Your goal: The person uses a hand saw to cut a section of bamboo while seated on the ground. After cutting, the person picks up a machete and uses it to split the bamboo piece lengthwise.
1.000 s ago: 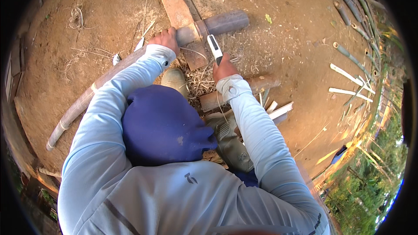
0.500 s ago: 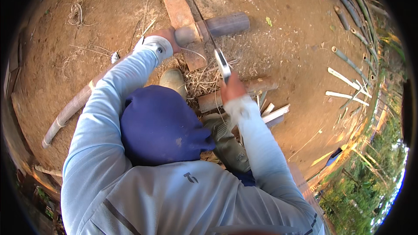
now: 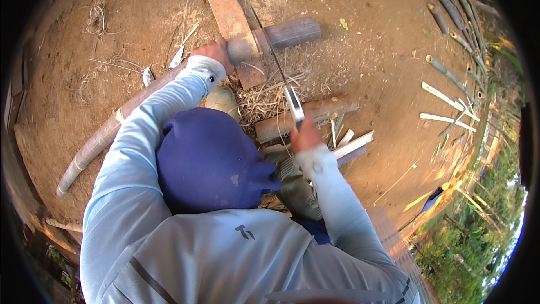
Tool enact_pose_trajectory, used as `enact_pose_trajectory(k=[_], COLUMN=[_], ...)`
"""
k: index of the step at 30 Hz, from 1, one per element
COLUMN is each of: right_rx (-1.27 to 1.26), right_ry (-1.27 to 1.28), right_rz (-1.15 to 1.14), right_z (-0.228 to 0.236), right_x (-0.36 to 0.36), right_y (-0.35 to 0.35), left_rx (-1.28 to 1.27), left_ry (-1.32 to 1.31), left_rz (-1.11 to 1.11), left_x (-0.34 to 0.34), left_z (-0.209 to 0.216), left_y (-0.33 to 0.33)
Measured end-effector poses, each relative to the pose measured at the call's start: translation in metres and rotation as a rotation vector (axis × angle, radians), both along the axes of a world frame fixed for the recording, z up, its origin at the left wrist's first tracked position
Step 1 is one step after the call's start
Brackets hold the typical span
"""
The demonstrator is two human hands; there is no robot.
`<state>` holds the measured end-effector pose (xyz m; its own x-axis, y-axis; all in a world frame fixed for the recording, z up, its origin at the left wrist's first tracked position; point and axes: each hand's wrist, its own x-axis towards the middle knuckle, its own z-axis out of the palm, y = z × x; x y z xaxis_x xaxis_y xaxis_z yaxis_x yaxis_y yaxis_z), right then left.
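A long bamboo pole (image 3: 135, 100) runs from the lower left up to the right and lies across a flat wooden board (image 3: 228, 8). My left hand (image 3: 212, 53) grips the pole just left of the board, fingers wrapped over it. In my right hand (image 3: 305, 134) is the handle of a hand saw (image 3: 293, 103), white and black near the grip. Its thin dark blade slants up and left across the pole, touching it just right of the board's edge. The pole's free end sticks out beyond the blade. How deep the cut goes cannot be seen.
A short log (image 3: 281, 126) and split bamboo pieces (image 3: 355, 144) lie beside my boot (image 3: 223, 103). Curly shavings (image 3: 261, 104) cover the ground below the board. Cut bamboo tubes (image 3: 444, 70) and pale strips (image 3: 441, 94) lie at the right, a coil of fibre (image 3: 97, 19) at the far left.
My right hand has drawn the saw back toward me, down and slightly right. The blade still crosses the pole. My left hand has shifted slightly left, still holding the pole.
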<state>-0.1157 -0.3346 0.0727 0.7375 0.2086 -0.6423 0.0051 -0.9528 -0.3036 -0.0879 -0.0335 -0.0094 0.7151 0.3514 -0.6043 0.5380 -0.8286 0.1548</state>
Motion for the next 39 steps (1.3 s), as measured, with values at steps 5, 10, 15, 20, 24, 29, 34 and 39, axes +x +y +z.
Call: enact_pose_trajectory(k=[5,10,15,20,24,29,34,39], right_rx=[0.003,0.009,-0.033,-0.010,-0.006,0.007,0.024,0.164], right_ry=[0.078,0.058,0.016,-0.082,0.024,0.041,0.105,-0.138], right_rz=[0.004,0.056,0.038,0.068,0.063,0.001,-0.002,0.092], right_z=[-0.018,-0.013,0.001,-0.049,-0.011,-0.027,-0.024,-0.034], right_x=[0.015,0.052,-0.011,0.053,0.029,0.010,0.070,-0.009], right_y=[0.007,0.062,-0.037,0.052,0.035,-0.013,0.090,-0.038], left_rx=[-0.012,0.009,-0.082,-0.034,0.027,-0.022,-0.075,-0.052], left_ry=[-0.017,-0.002,0.032,-0.019,-0.032,-0.093,-0.027,0.001], left_rz=[-0.025,0.010,-0.038,-0.030,0.003,-0.050,-0.001,-0.020], left_x=[-0.012,-0.005,0.005,0.002,-0.011,-0.003,-0.001,0.000], left_z=[-0.012,0.003,0.004,-0.005,-0.008,-0.015,-0.006,-0.002], left_y=[-0.006,-0.002,0.001,-0.007,-0.008,-0.004,0.003,0.004])
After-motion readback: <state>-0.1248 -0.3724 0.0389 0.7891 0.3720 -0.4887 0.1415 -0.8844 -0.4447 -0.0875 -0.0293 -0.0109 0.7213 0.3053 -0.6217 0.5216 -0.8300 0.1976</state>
